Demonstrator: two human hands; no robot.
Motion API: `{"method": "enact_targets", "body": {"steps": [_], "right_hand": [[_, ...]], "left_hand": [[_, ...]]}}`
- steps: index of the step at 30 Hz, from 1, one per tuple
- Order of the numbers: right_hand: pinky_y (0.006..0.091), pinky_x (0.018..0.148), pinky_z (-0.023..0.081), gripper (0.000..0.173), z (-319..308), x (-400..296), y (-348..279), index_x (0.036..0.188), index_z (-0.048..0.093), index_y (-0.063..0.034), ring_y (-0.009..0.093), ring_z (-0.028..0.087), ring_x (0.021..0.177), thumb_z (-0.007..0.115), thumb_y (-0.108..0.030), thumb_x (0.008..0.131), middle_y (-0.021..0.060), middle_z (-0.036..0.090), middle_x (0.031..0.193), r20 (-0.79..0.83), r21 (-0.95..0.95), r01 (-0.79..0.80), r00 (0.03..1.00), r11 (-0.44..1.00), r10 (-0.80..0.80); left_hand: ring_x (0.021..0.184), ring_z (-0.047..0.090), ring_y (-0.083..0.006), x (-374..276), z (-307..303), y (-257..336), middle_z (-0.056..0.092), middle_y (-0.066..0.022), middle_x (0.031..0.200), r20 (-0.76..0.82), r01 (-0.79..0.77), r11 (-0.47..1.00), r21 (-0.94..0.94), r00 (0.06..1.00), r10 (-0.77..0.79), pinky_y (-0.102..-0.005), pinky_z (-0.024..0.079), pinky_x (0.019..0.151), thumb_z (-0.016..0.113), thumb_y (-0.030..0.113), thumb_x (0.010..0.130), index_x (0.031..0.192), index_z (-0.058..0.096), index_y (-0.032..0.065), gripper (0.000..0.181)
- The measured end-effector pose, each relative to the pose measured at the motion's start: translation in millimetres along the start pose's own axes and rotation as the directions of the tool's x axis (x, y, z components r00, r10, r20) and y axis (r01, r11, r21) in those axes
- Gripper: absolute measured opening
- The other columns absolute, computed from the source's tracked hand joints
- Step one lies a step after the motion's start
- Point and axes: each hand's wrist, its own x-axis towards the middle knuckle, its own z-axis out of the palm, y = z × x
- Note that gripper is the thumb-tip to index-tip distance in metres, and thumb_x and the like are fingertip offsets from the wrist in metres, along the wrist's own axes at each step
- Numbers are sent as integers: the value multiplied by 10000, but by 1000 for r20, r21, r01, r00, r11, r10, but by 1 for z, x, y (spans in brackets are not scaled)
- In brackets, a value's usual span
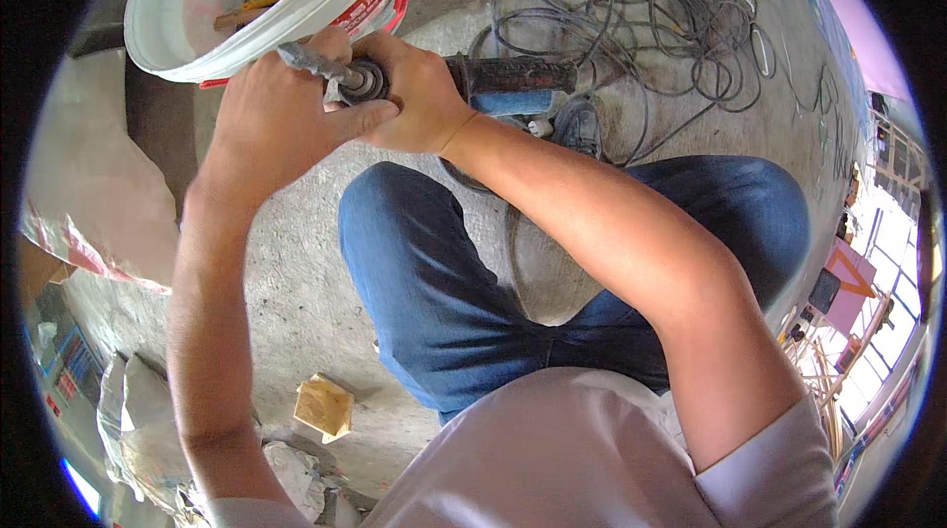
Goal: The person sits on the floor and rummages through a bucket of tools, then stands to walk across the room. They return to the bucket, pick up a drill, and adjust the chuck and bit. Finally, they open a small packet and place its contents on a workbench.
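Both hands meet at the front of a power drill, likely a rotary hammer, whose dark body point(518, 76) extends to the right, with a blue part below. My right hand point(418, 91) wraps the tool just behind its round black chuck point(364, 81). From the chuck a grey-crusted metal bit point(314, 62) points up and left. My left hand point(277, 102) is curled around the chuck's left side, its thumb lying across the front below the chuck; its fingertips are partly hidden. Right behind the hands, a white plastic bucket point(170, 65) holds assorted tools.
A tangled black cable point(614, 17) lies on the concrete floor at the upper right. A dark shoe point(578, 130) is beneath the drill. Cardboard or sheet material point(103, 158) lies at left, a small wooden block point(324, 407) and crumpled bags point(148, 424) at lower left.
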Motion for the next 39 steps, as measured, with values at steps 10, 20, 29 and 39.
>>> {"method": "enact_targets", "body": {"steps": [10, 20, 29, 39], "right_hand": [[440, 736, 524, 466, 8, 1, 11, 994, 595, -97, 356, 646, 849, 763, -348, 638, 143, 660, 894, -96, -26, 76, 992, 997, -78], [407, 720, 541, 406, 9, 11, 16, 970, 619, -124, 304, 653, 833, 753, -297, 627, 80, 659, 880, -195, -105, 225, 951, 969, -242], [417, 706, 540, 416, 14, 15, 22, 944, 624, -121, 309, 654, 811, 775, -316, 610, 91, 657, 841, -200, -49, 213, 955, 976, -218], [420, 699, 537, 390, 10, 15, 20, 948, 635, -113, 320, 659, 785, 742, -389, 694, 103, 668, 864, -154, -196, 257, 945, 946, -289]], "left_hand": [[583, 582, -215, 26, -6, -7, 610, -81, 655, 64, -185, 982, -27, 980, 187, -334, 484, 585, 791, 252, 672, 782, 628, 22, 303], [546, 443, -96, 25, -3, -2, 494, -32, 574, -25, -23, 999, -47, 999, 22, -274, 414, 520, 796, 208, 680, 654, 518, 16, 339], [556, 482, -89, 14, 6, 0, 527, -54, 589, -141, 53, 998, -30, 988, -56, -281, 431, 512, 810, 277, 686, 698, 569, 3, 365], [868, 576, -115, 11, -33, 11, 650, -82, 944, 129, 186, 968, -166, 978, -166, -296, 455, 808, 583, 264, 930, 1029, 621, -19, 302]]}}
